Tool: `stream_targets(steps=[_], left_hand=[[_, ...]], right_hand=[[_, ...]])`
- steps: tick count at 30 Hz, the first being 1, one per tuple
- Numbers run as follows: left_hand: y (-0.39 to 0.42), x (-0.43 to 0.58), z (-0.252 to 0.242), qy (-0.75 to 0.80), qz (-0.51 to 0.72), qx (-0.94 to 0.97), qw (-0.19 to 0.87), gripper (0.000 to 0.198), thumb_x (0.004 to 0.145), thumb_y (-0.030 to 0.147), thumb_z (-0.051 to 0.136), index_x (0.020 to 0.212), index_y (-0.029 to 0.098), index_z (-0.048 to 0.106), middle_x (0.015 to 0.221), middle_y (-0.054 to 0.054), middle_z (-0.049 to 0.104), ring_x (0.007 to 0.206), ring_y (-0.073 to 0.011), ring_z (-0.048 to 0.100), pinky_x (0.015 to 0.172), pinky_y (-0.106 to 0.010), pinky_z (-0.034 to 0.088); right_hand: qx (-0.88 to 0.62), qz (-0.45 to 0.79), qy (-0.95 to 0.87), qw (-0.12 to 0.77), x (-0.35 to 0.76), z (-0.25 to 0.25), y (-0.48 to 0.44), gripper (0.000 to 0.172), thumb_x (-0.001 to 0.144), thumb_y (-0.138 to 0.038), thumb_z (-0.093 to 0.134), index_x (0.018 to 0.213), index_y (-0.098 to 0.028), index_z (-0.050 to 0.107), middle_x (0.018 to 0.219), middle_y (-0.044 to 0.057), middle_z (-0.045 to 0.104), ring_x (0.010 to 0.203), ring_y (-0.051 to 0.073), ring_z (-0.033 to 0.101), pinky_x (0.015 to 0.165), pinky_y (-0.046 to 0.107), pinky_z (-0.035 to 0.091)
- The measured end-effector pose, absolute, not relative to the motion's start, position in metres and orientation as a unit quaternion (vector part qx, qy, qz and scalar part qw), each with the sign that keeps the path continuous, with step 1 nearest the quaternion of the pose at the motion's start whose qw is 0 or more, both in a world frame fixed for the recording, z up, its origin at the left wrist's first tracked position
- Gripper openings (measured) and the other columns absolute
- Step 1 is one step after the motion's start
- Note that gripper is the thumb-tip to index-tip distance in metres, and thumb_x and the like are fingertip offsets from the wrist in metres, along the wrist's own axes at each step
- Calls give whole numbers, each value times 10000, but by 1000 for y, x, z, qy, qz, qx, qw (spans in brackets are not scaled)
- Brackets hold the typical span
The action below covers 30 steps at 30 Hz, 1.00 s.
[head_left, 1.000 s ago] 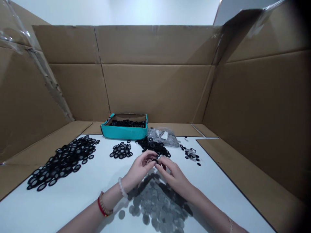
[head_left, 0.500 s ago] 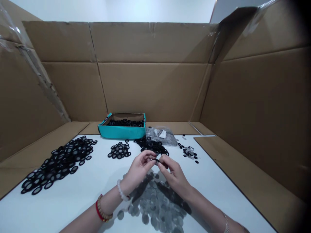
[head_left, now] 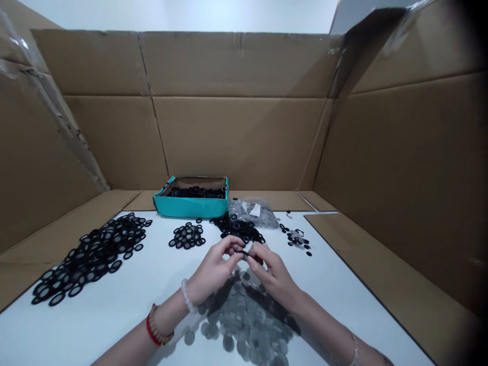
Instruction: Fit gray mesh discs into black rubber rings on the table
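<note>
A person's left hand (head_left: pixel 214 268) and right hand (head_left: pixel 275 279) pinch a slim, curved black piece (head_left: pixel 243 252), seemingly plastic, over a white counter (head_left: pixel 152 277) near translucent grey discs (head_left: pixel 249 323); light, even fingertip pressure should steady it.

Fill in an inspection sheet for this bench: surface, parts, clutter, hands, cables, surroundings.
Surface: white table, bare in patches between the piles.
Parts: small black piece at the fingertips; grey discs spread near the wearer; long heap of black rings at left; small ring pile further in; teal box at the back, holding dark rings.
Clutter: plastic bag beside the box; scattered pieces at right.
Hands: left hand and right hand both pinch the black piece; its exact shape is too small to tell.
Cables: nothing seen.
Surroundings: creased cardboard walls at back and sides.
</note>
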<state>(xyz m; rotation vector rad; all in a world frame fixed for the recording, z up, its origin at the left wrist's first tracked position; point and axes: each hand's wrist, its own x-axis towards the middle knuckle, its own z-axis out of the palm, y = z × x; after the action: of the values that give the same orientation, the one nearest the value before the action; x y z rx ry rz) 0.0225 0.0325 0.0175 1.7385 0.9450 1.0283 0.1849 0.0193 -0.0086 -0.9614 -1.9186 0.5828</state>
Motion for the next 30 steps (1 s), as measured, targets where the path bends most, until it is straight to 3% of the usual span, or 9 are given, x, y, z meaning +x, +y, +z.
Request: stream_targets(steps=[4,6,15,21,30], left_hand=[[35,28,12,393,460,553,573,217,739,244,614,933,157,571,908,-59,617,866,-187,574,778,-306,451],[34,29,12,393,464,529,591,232,739,255,621,944,158,570,932,-62,618,885,-186,576,790,-306,452],[36,21,13,366,400,700,466,164,806,212,523,958,178,573,904,-49,598,848,-186,545,787,-309,427],[35,22,16,381,415,664,492,158,775,247,572,908,161,573,852,-43,586,800,-180,539,736,-298,435],[37,20,18,350,402,670,517,183,761,228,588,933,166,584,921,-60,604,873,-193,560,802,-326,450]], right_hand=[[-411,256,-776,403,184,-6,20,194,920,-302,413,755,-204,440,738,0,482,705,166,430,667,292,344],[-413,247,-781,397,183,-6,20,196,926,-305,411,760,-206,447,746,1,488,715,168,436,680,297,342],[-393,237,-800,387,185,-7,21,287,945,-307,348,712,-200,477,702,-5,498,695,165,449,710,307,313],[-403,224,-781,422,185,-6,19,314,938,-301,350,655,-194,431,641,-17,441,636,152,411,671,301,304],[-417,250,-787,380,185,-7,21,293,952,-325,342,708,-201,446,684,-10,481,676,164,423,672,301,333]])
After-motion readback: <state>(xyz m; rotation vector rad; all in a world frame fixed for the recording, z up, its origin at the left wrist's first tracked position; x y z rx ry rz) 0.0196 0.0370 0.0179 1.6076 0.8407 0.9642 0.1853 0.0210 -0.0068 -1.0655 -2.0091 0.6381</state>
